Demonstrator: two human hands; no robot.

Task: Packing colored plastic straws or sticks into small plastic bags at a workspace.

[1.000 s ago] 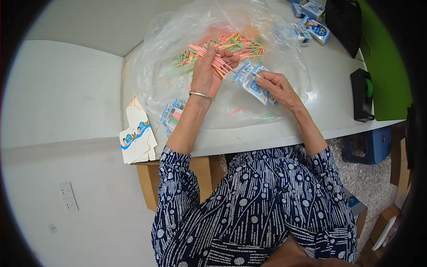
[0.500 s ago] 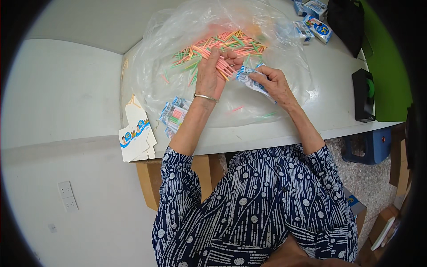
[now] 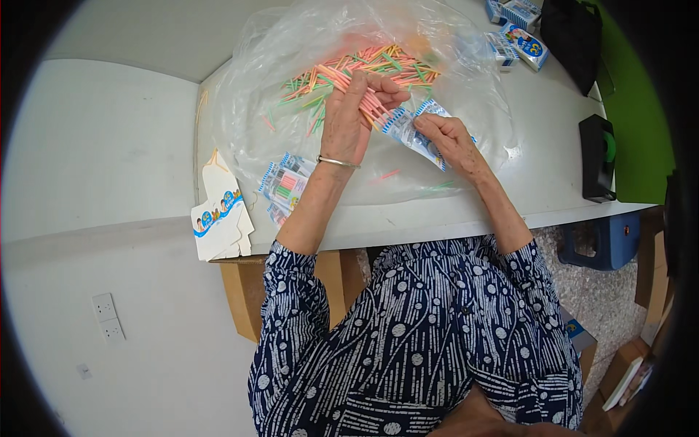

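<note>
My left hand [image 3: 345, 120] is closed round a bundle of thin, mostly pink sticks [image 3: 373, 108]. Between the fingers of my right hand [image 3: 455, 143] is a small blue-and-white plastic packet [image 3: 415, 140]. The packet's striped edge meets the lower ends of the sticks; whether they have gone inside I cannot tell. Another striped packet end [image 3: 434, 108] shows just beyond my right fingers. Behind my hands a loose heap of pink, yellow and green sticks [image 3: 393, 62] lies in a large clear plastic bag [image 3: 251, 109].
Filled packets [image 3: 285, 182] lie beside my left forearm, near flat printed white cartons [image 3: 218, 218]. Small boxes [image 3: 526, 45] and a black bag [image 3: 571, 44] sit at the far right. A black tape dispenser [image 3: 597, 159] stands at the table's right side.
My right hand has brought the packet left and up against the ends of the sticks. The other striped packet end now shows more. My left hand stays almost in place.
</note>
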